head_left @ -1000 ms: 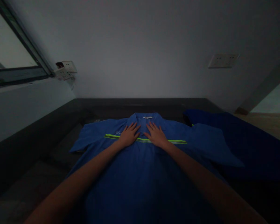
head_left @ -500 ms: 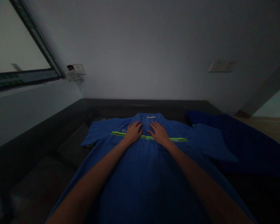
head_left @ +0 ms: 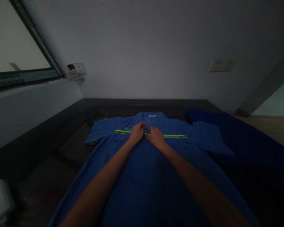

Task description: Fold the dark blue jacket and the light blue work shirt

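A blue short-sleeved work shirt (head_left: 142, 167) lies spread out front side up, its collar away from me. A yellow-green and grey stripe crosses its chest, and a white label shows inside the collar. At the front opening, just below the collar, my left hand (head_left: 137, 132) has its fingers curled and pinched on the shirt's edge. Close beside it on the right, my right hand (head_left: 155, 136) is closed with bent fingers on the other side of the same opening. The fingertips nearly meet; any button between them is too small and dark to make out.
Darker blue cloth (head_left: 246, 138) lies to the right, partly under the shirt's sleeve. A white object (head_left: 0, 201) stands at the lower left. Behind are a dark raised edge (head_left: 144, 103) and a wall with sockets (head_left: 222, 65); a window (head_left: 19, 37) is at upper left.
Both hands lay flat with fingers spread on the shirt's chest; now they have come together at the front opening and their fingers have closed on it.
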{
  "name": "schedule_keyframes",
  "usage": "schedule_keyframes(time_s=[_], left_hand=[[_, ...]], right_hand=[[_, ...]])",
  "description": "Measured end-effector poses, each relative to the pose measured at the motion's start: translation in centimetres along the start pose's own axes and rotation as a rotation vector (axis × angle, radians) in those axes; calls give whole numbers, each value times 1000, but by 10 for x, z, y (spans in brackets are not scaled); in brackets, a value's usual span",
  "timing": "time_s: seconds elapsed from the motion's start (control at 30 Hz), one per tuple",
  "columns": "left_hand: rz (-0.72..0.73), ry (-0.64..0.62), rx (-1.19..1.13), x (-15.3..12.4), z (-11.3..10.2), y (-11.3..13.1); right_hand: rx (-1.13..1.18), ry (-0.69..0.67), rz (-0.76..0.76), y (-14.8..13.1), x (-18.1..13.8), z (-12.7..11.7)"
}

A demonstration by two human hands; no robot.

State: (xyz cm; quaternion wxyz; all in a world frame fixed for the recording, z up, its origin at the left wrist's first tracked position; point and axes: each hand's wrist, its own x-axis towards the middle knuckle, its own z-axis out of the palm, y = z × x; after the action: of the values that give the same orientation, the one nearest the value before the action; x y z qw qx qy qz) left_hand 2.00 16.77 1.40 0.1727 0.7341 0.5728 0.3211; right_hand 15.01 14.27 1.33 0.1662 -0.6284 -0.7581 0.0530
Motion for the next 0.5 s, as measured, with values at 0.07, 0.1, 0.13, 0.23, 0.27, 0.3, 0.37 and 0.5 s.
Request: schedule_keyframes(time_s=[0.07, 0.1, 0.13, 0.23, 0.27, 0.3, 0.37, 0.5], left_hand=[[4, 1, 4, -3, 2, 0], [11, -3, 16, -4, 3, 0], [21, -13, 35, -5, 3, -1], [54, -73, 121, -7, 0, -2], [63, -95, 152, -6, -1, -2], [71, -116, 178, -7, -2, -2], [82, -144, 219, -8, -2, 0], [81, -133, 262, -12, 6, 4]], right_hand=[[66, 22, -3, 5, 1, 5], [114, 35, -11, 9, 2, 7], [161, 44, -17, 13, 3, 9], [254, 52, -27, 28, 4, 11], [267, 49, -32, 32, 4, 12], [294, 51, -40, 36, 4, 14], [366, 69, -54, 41, 5, 17], [462, 109, -54, 47, 8, 25]])
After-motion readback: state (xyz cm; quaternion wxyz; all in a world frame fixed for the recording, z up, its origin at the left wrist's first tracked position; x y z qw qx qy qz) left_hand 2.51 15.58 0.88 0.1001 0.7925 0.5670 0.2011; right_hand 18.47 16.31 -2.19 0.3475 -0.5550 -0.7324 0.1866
